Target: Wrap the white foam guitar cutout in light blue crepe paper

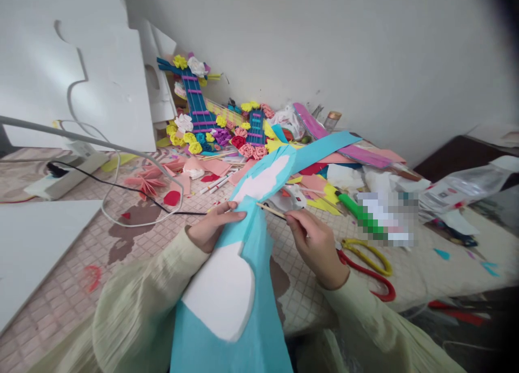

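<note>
A long strip of light blue crepe paper [324, 147] runs along a white foam cutout [221, 292] with a rounded outline, partly covering it. My left hand [213, 225] grips the cutout at its narrow middle, thumb on top of the blue paper and the other fingers hidden beneath. Between the thumb and fingers of my right hand [314, 243] is a thin wooden stick [270, 210]. Its pale tip touches the blue paper at the cutout's edge. The lower end of the blue paper hangs over the table's near edge.
Paper-flower guitar shapes [198, 105] stand against the wall. Red-and-yellow-handled scissors [371, 259] lie on the right beside a green-handled tool [363, 216]. A power strip [67, 173] with loose cables is on the left. White boards [77, 65] lean behind it. Paper scraps cover the table's middle.
</note>
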A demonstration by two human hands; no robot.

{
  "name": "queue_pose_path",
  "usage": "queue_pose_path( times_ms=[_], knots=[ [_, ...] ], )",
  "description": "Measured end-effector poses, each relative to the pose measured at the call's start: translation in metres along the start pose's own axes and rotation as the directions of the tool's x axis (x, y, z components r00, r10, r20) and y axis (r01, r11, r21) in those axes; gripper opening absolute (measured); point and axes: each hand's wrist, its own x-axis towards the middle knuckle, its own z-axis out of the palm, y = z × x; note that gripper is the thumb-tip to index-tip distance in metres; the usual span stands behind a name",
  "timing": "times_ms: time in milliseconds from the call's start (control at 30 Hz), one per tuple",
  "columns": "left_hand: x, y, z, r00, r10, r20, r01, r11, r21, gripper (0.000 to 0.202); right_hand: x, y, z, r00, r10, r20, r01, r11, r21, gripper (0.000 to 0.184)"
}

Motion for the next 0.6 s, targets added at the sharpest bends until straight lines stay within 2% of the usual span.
queue_pose_path(
  times_ms=[200,300,433,600],
  knots=[
    [0.001,0.0,0.0,0.998,-0.051,0.029,0.052,0.998,-0.031,0.048,-0.002,0.002,-0.001,0.999,-0.019,-0.031,0.018,1.0,-0.015,0.012],
    [0.001,0.001,0.0,0.999,-0.038,0.028,0.039,0.998,-0.045,0.046,0.0,-0.004,-0.003,0.998,-0.017,-0.061,0.018,1.0,0.009,0.012],
    [0.001,0.001,0.001,0.999,-0.024,0.032,0.025,0.999,-0.031,0.046,0.003,-0.009,-0.002,0.998,-0.05,-0.034,0.051,0.998,0.03,0.012],
    [0.001,0.0,0.002,0.999,-0.023,-0.034,0.023,0.999,-0.024,0.047,0.0,-0.006,0.002,0.994,-0.077,-0.079,0.068,0.991,-0.113,0.013]
  ],
)
